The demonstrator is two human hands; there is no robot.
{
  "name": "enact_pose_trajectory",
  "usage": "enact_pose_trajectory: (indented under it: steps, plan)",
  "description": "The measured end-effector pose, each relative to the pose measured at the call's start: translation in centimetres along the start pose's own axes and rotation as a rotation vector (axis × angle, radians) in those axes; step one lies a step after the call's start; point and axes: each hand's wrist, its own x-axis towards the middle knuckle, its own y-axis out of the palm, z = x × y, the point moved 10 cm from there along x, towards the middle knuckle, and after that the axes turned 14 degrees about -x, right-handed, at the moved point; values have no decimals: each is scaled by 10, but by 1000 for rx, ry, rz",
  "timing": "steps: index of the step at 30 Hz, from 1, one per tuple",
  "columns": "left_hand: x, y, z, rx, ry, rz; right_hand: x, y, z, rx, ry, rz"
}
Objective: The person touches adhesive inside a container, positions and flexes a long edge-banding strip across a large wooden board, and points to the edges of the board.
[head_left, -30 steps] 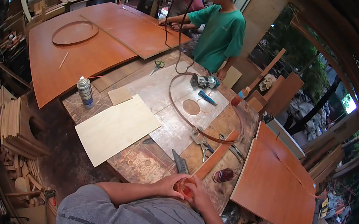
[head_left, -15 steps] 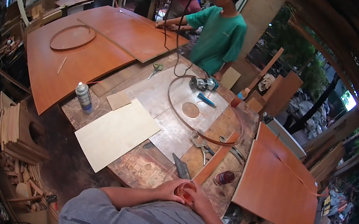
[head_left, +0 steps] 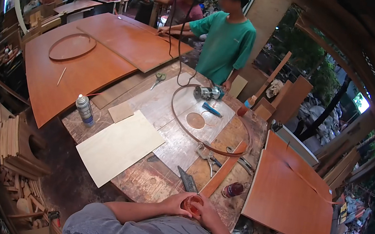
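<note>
My left hand and my right hand meet close to my chest, both wrapped around a small round orange-brown object. They hover at the near edge of the worn workbench. A dark flat tool lies on the bench just beyond my hands, beside a long narrow wooden strip. A small dark red bottle lies on its side to the right of that strip.
A pale board, a spray can, a thin brown hoop and a power tool are on the bench. Large reddish panels lie left, another panel right. Two people stand at the far side. Stacked wood pieces sit at lower left.
The view has shifted slightly; my hands stay together at my chest around the small round object. The people at the far side keep working on the reddish panel.
</note>
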Motion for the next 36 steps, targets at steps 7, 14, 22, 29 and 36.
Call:
enact_pose_trajectory:
  steps: [7, 14, 22, 29, 36]
  plan:
    - [5, -2, -10, 13, 20, 0, -4, -8, -1, 18, 7, -140]
    - [2, 2, -4, -17, 6, 2, -7, 15, -11, 46, -3, -19]
    - [3, 3, -2, 2, 2, 7, -8, 10, -15, 34, 33, -84]
    - [2, 1, -6, -7, 23, 14, -6, 14, -10, 67, 23, 13]
    - [0, 0, -5, 31, 5, -6, -6, 16, -12, 80, 35, -5]
